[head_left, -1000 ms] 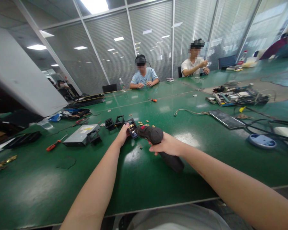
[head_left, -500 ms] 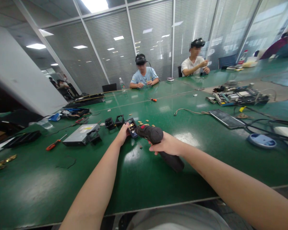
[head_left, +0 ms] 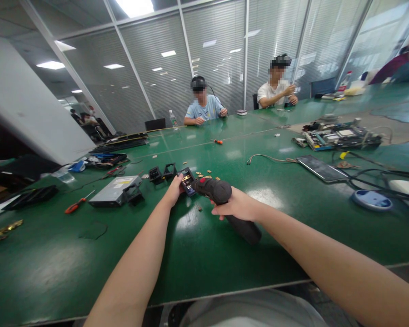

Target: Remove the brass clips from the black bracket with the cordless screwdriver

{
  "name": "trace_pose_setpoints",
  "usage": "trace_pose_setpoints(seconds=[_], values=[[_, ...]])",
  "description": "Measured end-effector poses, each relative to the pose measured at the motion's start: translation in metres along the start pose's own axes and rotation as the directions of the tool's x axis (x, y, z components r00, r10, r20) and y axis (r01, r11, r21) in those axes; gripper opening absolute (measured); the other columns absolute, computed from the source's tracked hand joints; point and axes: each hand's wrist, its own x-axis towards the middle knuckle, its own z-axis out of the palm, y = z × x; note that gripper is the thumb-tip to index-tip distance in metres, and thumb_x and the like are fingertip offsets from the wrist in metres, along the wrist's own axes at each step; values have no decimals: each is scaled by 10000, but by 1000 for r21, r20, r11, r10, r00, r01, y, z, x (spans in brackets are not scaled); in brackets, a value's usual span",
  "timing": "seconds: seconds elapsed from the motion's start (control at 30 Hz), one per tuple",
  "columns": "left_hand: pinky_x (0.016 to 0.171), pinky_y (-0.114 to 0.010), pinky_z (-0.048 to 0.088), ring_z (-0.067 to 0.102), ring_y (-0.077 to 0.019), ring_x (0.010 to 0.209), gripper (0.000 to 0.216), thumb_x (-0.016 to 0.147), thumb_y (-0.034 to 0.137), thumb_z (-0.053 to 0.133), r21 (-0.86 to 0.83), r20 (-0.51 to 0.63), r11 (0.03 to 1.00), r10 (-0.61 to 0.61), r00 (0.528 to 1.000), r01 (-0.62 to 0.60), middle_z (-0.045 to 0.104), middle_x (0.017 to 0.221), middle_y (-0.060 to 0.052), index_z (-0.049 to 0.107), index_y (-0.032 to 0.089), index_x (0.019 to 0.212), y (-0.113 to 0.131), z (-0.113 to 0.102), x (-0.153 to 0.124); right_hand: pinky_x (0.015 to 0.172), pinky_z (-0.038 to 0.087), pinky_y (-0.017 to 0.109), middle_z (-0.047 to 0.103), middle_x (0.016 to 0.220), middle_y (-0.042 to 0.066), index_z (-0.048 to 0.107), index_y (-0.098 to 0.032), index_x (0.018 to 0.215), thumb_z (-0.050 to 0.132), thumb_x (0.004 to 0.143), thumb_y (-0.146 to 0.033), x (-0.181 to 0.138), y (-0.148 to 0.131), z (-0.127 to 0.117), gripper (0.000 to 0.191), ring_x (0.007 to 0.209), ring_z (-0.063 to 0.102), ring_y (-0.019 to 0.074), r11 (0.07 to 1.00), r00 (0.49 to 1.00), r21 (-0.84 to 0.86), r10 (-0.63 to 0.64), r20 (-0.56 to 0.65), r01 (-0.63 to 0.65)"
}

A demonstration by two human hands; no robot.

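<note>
My right hand (head_left: 236, 206) is wrapped round a dark grey electric screwdriver (head_left: 218, 193), whose tip points left into a small black electronic module (head_left: 187, 181) with gold contacts. My left hand (head_left: 175, 190) grips that module from its left side and steadies it on the green table (head_left: 207, 254). Several small gold parts (head_left: 206, 174) lie scattered just behind the module. Two black plastic brackets (head_left: 162, 173) stand to the left of my left hand.
A silver drive box (head_left: 114, 190) and a red-handled screwdriver (head_left: 77, 204) lie at the left. A tablet (head_left: 322, 168), a circuit board assembly (head_left: 339, 137), cables and a round blue device (head_left: 371, 200) lie at the right. Two people sit at the far side, another at the far right.
My hands, the screwdriver and the module hold their places. The seated person in the light blue shirt has raised a hand toward the head.
</note>
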Motion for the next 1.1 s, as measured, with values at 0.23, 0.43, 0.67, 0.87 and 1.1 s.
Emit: trace_pose_setpoints(seconds=[0.23,0.43,0.67,0.87,1.1], values=[[879,-370,556,707,-213,942,495,804,477,720,-9,-20,1000,0,1000,0,735,1083,-60,600,201,1198,4,3,-3,578,502,282,633,722,-12,602,-192,882,757,681,-225,1,-1,0,256,613,665,182,1000,1000,-12,-1,3,1],[933,-419,543,694,-231,955,623,587,215,781,45,-27,999,9,1000,-8,725,1060,-43,602,197,1183,7,1,-7,579,507,288,639,737,1,613,-185,913,751,690,-225,1,1,-1,265,626,666,189,1000,1000,-18,-7,7,8],[1011,-485,520,694,-255,976,654,541,181,766,101,-26,994,46,999,-43,719,1029,-37,591,198,1171,7,1,-9,596,515,294,629,726,-5,600,-190,913,738,685,-229,1,1,-1,269,613,656,181,1000,1000,-16,-19,23,19],[1072,-507,484,679,-255,1012,644,544,166,731,139,-51,989,59,997,-51,709,1041,-39,586,202,1171,3,0,-5,592,519,297,638,739,0,611,-188,935,745,688,-237,1,1,-1,285,624,667,191,1000,1000,-27,-11,15,11],[1113,-503,438,667,-262,1078,665,560,183,786,154,-34,985,83,996,-77,704,1111,-57,570,196,1189,3,0,-5,572,508,289,647,732,1,604,-188,916,764,694,-244,2,4,-2,279,605,664,185,1000,1000,-29,1,3,-1]])
